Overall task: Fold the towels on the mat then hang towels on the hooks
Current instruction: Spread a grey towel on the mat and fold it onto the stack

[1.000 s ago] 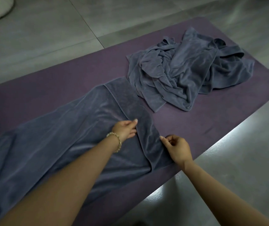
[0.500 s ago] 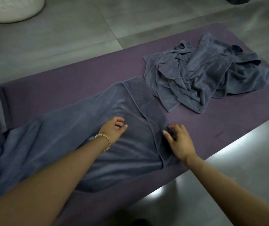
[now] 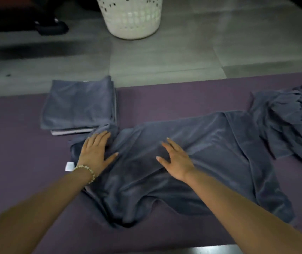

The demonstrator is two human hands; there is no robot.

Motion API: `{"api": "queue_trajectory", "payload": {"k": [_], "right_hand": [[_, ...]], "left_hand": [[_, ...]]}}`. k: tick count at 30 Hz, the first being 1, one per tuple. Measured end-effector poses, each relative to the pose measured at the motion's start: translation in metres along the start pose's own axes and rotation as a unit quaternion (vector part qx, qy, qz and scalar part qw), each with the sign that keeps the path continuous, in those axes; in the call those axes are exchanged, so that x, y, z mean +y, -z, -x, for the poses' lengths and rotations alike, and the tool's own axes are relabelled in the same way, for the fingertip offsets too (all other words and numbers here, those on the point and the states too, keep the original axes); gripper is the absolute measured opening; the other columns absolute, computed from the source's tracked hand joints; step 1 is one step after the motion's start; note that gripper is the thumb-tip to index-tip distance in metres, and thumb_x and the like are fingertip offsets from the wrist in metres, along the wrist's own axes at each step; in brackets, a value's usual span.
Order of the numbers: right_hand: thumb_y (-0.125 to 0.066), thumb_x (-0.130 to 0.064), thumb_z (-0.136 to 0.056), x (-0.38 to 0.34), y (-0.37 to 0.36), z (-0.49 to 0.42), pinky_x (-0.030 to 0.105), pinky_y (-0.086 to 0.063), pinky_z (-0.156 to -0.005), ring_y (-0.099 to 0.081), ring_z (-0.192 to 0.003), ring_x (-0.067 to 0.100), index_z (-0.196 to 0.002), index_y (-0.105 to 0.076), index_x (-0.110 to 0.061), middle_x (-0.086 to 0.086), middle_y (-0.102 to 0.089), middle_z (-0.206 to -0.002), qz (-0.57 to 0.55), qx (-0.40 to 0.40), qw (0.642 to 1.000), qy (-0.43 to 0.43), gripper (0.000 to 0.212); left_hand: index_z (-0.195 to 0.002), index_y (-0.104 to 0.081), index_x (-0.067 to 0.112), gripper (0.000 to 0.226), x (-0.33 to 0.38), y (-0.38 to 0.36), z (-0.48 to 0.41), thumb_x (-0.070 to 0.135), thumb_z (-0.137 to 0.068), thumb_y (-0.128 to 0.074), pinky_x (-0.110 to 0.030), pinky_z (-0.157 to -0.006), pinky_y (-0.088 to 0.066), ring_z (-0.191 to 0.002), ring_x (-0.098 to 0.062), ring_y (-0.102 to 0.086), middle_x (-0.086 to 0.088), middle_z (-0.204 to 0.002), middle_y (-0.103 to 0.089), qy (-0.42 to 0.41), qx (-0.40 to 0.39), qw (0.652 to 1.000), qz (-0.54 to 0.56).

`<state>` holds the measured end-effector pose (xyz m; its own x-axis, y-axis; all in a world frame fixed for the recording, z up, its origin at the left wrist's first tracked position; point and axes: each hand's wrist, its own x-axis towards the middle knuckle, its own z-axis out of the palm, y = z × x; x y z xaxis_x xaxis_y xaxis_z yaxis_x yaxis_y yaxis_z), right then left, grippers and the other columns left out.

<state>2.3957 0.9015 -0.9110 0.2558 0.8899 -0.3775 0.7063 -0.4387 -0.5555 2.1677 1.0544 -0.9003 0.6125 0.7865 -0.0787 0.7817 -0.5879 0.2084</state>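
A grey-blue towel [image 3: 210, 158] lies spread lengthwise across the purple mat [image 3: 18, 162], wrinkled along its near edge. My left hand [image 3: 96, 153], with a bead bracelet at the wrist, rests flat on the towel's left end, fingers straight. My right hand [image 3: 176, 158] lies flat on the towel's middle, fingers spread. A stack of folded grey-blue towels [image 3: 78, 105] sits at the mat's far left edge, just beyond my left hand. A crumpled pile of towels [image 3: 293, 114] lies at the right end. No hooks are in view.
A white perforated laundry basket [image 3: 132, 17] stands on the grey tiled floor [image 3: 165, 57] beyond the mat. A dark shoe-like shape [image 3: 52, 27] lies at the far left. A small white tag [image 3: 70, 166] sticks out beside my left wrist.
My view has swung left, bringing the folded stack and basket into sight. Both hands left the towel's right end and now lie flat, left on its left end, right on its middle.
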Motion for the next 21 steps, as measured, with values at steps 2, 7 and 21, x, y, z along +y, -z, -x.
{"api": "queue_trajectory", "payload": {"k": [2,7,21], "right_hand": [[-0.045,-0.050,-0.096,-0.024,-0.007,-0.009,0.033,-0.014,-0.120,-0.006,-0.147,0.010,-0.151,-0.020,-0.027,-0.013,0.000,-0.160,-0.015,-0.012,0.999,0.032,0.065],[-0.054,-0.048,-0.091,-0.083,-0.020,-0.044,0.025,-0.015,-0.117,-0.016,-0.145,0.009,-0.145,-0.033,-0.024,-0.009,-0.015,-0.158,-0.076,-0.003,0.993,0.087,0.062],[-0.032,-0.102,-0.048,-0.156,-0.038,-0.078,0.038,-0.034,-0.110,-0.051,-0.120,0.012,-0.096,-0.067,-0.038,-0.014,-0.064,-0.116,-0.078,-0.183,0.979,-0.048,0.087]], "left_hand": [[-0.143,-0.035,0.006,0.088,-0.024,-0.001,0.008,0.062,-0.078,-0.056,-0.048,-0.112,-0.026,-0.135,-0.034,-0.035,-0.012,-0.148,-0.036,0.055,0.031,0.998,0.021],[-0.149,-0.019,0.010,0.092,-0.061,-0.004,0.001,0.054,-0.080,-0.063,-0.045,-0.114,-0.024,-0.138,-0.032,-0.025,-0.013,-0.150,-0.026,0.193,0.073,0.957,0.206],[-0.073,-0.063,0.001,0.049,-0.127,0.026,0.040,0.046,-0.089,-0.056,-0.016,-0.057,-0.047,-0.054,-0.004,-0.057,0.007,-0.055,-0.061,0.251,0.007,0.836,0.488]]}}
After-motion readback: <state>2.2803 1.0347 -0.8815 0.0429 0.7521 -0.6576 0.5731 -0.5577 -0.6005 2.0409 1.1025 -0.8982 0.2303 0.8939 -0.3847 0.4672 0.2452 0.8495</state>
